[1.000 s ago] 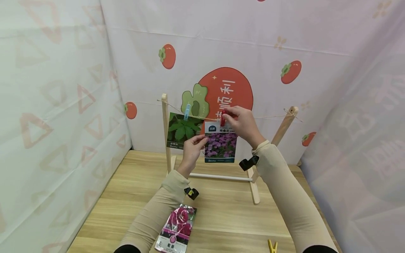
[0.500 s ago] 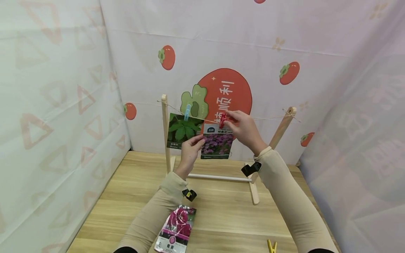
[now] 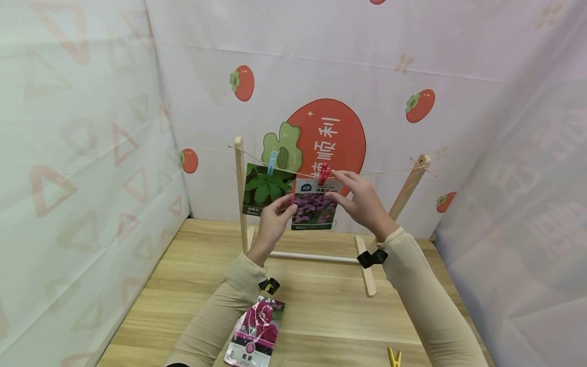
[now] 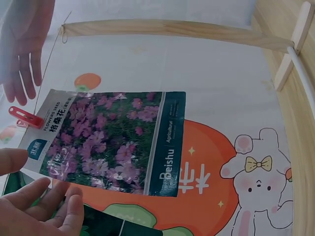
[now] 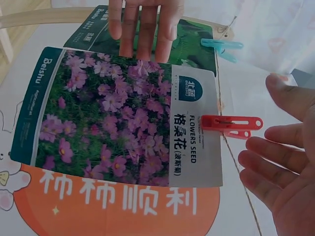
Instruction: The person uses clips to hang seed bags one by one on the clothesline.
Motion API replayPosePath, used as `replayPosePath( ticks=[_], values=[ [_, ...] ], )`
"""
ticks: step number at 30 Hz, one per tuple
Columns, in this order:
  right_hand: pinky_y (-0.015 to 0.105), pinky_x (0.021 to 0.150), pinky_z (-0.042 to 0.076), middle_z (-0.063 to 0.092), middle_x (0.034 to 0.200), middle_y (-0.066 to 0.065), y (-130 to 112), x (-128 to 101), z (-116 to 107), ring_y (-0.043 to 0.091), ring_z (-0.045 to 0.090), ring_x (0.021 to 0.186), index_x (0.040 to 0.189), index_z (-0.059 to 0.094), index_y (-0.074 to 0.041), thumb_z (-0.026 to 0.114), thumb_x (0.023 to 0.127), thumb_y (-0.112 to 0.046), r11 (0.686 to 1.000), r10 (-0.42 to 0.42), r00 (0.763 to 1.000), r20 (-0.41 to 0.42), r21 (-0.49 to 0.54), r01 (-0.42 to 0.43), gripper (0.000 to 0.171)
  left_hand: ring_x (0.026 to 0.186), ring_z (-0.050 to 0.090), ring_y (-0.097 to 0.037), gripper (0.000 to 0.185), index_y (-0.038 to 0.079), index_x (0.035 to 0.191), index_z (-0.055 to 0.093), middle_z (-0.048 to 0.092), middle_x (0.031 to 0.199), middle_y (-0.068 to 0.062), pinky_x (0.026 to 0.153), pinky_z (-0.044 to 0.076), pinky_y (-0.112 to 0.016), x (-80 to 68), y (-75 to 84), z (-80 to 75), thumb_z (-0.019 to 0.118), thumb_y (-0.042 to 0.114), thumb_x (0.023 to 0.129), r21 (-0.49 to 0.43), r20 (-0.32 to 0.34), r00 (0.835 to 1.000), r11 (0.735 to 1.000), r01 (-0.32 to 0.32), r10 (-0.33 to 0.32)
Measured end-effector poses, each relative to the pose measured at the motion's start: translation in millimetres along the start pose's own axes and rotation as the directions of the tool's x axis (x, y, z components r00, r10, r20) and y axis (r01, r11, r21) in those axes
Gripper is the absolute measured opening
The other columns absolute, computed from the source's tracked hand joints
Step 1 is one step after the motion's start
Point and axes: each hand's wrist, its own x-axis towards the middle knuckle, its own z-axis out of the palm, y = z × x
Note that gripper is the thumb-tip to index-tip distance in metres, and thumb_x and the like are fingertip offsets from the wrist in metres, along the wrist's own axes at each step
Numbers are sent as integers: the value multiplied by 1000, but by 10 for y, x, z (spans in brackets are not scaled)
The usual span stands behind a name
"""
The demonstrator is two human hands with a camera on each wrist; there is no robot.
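A purple-flower seed packet (image 3: 315, 206) (image 4: 118, 142) (image 5: 118, 118) hangs from the string (image 3: 385, 171), held there by a red peg (image 3: 323, 174) (image 4: 24, 117) (image 5: 231, 123). My left hand (image 3: 277, 211) (image 4: 44, 206) is at the packet's left edge with straight fingers (image 5: 145, 19) and pinches nothing. My right hand (image 3: 356, 196) (image 5: 280, 167) is open just right of the red peg, apart from it. A green-leaf packet (image 3: 266, 188) hangs to the left under a blue peg (image 3: 272, 162) (image 5: 222, 46).
The string runs between the two posts of a wooden rack (image 3: 240, 188) at the back of the wooden table (image 3: 321, 316). A rose seed packet (image 3: 257, 331) lies near the front edge, and a yellow peg (image 3: 394, 357) at the front right. Printed fabric walls enclose the table.
My right hand has let go of the red peg and drawn back to the right. My left hand has released its pinch on the purple-flower packet, which now hangs by the peg.
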Motion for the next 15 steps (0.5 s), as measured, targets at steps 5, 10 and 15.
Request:
replayPosePath(
  ticks=[5, 10, 15],
  values=[
    [55, 99, 48, 58, 133, 22, 33, -117, 9, 38, 55, 124, 140, 51, -1, 75, 85, -17, 1000, 3, 1000, 7, 3, -3, 62, 129, 53, -26, 42, 10, 138, 55, 57, 139, -13, 110, 43, -42, -43, 19, -11, 59, 22, 98, 31, 36, 999, 999, -11, 10],
    [55, 100, 48, 54, 139, 21, 80, -225, 30, 38, 54, 126, 143, 47, -1, 74, 86, -19, 1000, 12, 999, 43, 26, -13, 66, 127, 56, -24, 40, 10, 137, 55, 59, 137, -11, 109, 44, -39, -62, -2, -31, 58, 22, 99, 58, 30, 999, 998, -16, 14],
    [57, 101, 46, 51, 142, 24, 118, -347, 57, 40, 52, 127, 144, 43, 2, 76, 84, -19, 999, 31, 997, 68, 41, -34, 71, 126, 57, -26, 41, 6, 138, 53, 57, 139, -12, 109, 44, -39, -91, -21, -49, 56, 20, 100, 67, 60, 998, 998, -21, 17]
  ],
)
